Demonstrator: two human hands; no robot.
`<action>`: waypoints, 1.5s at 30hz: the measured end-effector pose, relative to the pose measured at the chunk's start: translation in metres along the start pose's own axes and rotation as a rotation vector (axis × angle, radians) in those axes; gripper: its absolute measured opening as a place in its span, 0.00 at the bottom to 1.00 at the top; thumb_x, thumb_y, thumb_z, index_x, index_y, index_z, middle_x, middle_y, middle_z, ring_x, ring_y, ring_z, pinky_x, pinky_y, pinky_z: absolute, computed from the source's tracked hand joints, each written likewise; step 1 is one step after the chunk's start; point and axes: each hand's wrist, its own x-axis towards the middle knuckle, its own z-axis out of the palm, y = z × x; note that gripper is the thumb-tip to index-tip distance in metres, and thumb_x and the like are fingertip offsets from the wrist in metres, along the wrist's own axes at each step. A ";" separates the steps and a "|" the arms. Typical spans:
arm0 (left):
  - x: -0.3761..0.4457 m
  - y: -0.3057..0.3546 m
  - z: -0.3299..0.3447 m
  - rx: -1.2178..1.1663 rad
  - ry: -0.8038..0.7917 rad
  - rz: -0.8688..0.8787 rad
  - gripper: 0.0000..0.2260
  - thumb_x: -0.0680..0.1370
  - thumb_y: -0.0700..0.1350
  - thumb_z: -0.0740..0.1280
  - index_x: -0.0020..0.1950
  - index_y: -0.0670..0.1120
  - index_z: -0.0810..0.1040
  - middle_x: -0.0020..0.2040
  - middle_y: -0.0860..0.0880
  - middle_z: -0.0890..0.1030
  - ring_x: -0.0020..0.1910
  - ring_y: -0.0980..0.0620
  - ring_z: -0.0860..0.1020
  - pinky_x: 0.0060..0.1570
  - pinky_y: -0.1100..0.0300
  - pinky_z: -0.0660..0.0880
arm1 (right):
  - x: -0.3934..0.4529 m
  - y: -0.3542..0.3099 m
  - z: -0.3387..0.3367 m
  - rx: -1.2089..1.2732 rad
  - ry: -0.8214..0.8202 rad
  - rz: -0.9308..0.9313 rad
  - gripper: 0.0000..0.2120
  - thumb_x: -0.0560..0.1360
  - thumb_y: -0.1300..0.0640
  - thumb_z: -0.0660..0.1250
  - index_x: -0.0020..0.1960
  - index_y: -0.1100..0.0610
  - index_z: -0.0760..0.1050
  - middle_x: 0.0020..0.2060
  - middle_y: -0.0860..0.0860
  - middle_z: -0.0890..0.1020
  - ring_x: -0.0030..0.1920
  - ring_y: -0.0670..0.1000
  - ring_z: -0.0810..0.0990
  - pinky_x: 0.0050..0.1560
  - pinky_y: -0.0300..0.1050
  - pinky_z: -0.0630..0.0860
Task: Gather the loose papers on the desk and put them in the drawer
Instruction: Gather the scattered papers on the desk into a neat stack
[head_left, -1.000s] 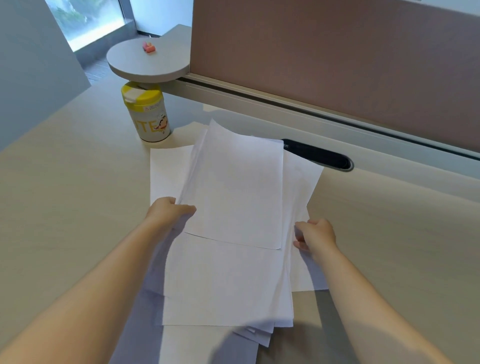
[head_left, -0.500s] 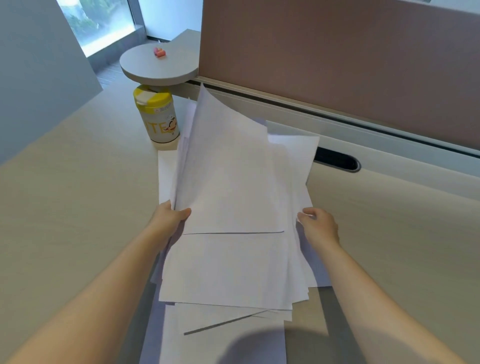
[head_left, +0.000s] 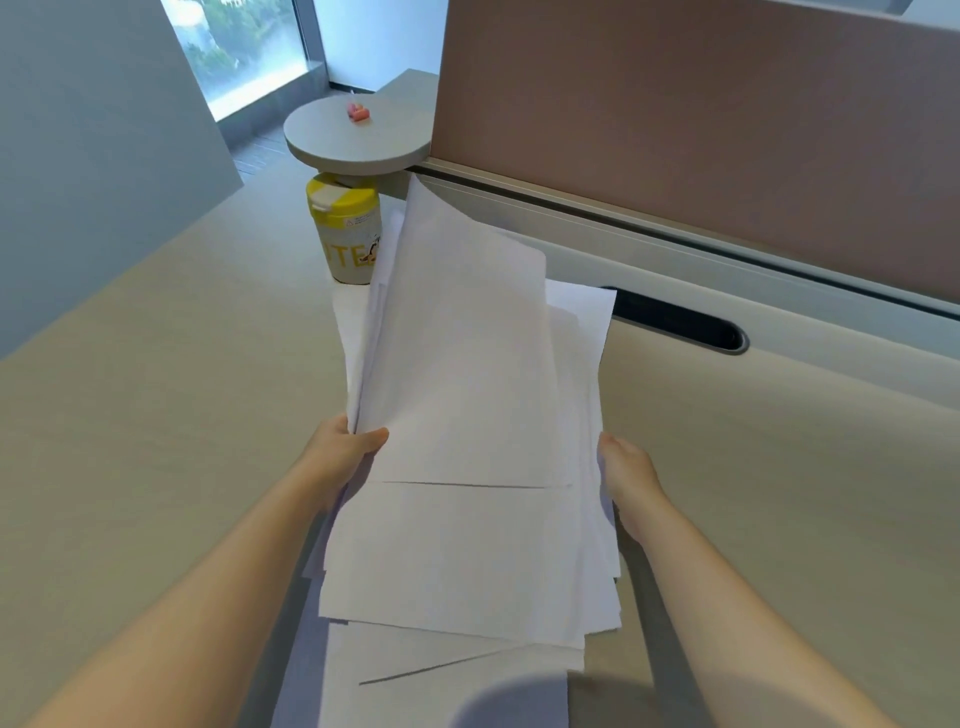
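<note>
At far left of the frame a grey panel (head_left: 93, 145) stands along the desk (head_left: 156, 415). One yellow-lidded canister (head_left: 347, 234) stands at upper centre-left, below one round shelf (head_left: 358, 136) bearing one small pink object (head_left: 357, 111). The left hand (head_left: 345, 449) grips the left edge of the stack of papers (head_left: 467, 415): its thumb lies across the top sheet and the other fingers are hidden beneath, so the hand is pinched closed on the paper. The stack occupies the centre of the frame, lifted and tilted up at its far end, the sheets fanned and misaligned; at least five separate edges show, the exact count cannot be told. One further sheet (head_left: 441, 696) lies at bottom centre beneath the stack. The right hand (head_left: 626, 473) is pressed against the stack's right edge, thumb upward; its fingers are out of sight behind the sheets, so their spread cannot be told. One dark cable slot (head_left: 680, 322) sits at right, before the brown partition (head_left: 701, 114)
</note>
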 end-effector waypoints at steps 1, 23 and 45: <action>-0.001 -0.001 0.002 -0.005 -0.020 -0.008 0.15 0.77 0.35 0.60 0.61 0.29 0.70 0.28 0.48 0.66 0.27 0.51 0.64 0.28 0.61 0.61 | 0.001 -0.002 0.001 0.016 -0.049 0.023 0.14 0.80 0.54 0.53 0.56 0.59 0.73 0.52 0.53 0.77 0.58 0.51 0.73 0.66 0.42 0.61; -0.006 -0.020 -0.018 0.000 -0.147 -0.186 0.09 0.70 0.37 0.68 0.47 0.42 0.70 0.37 0.44 0.76 0.37 0.46 0.75 0.43 0.58 0.74 | -0.013 -0.018 0.012 -0.123 -0.194 0.017 0.16 0.73 0.69 0.63 0.60 0.69 0.73 0.51 0.60 0.79 0.50 0.57 0.77 0.43 0.45 0.74; -0.176 0.103 -0.019 -0.418 0.268 0.507 0.19 0.71 0.25 0.61 0.62 0.32 0.73 0.52 0.44 0.76 0.50 0.44 0.75 0.46 0.56 0.75 | -0.157 -0.131 -0.060 0.114 -0.190 -0.546 0.16 0.72 0.69 0.66 0.59 0.69 0.73 0.48 0.56 0.76 0.48 0.56 0.75 0.49 0.46 0.70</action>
